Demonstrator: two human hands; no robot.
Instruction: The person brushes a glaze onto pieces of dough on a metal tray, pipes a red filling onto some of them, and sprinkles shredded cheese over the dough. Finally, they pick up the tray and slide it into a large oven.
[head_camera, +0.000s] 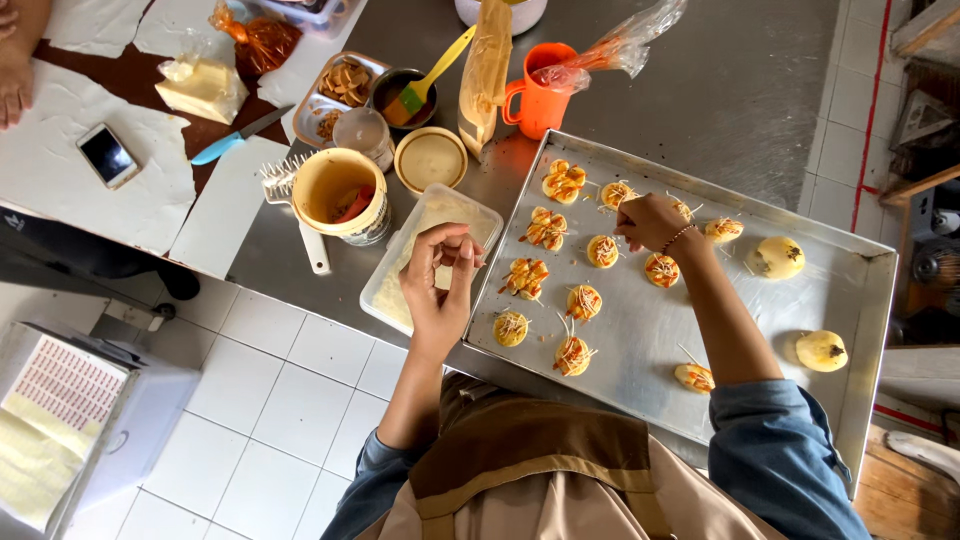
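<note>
My right hand (650, 220) hovers over a metal baking tray (860, 290), fingertips pinched above a small round dough piece (617, 193) topped with cheese shreds. Several such rounds lie on the tray, some with red sauce stripes (546, 229), while plain yellow balls (779, 257) sit at the right. My left hand (440, 275) is raised above a clear plastic box of grated cheese (400, 290), fingers pinched together on a few shreds.
A yellow tub (340, 195), white comb-like scraper (300, 225), orange mug (540, 95), small bowl with a silicone brush (405, 95), round lid (430, 160), butter block (203, 88), knife (235, 135) and phone (107, 154) stand left and behind. Another person's hand (15, 80) rests top left.
</note>
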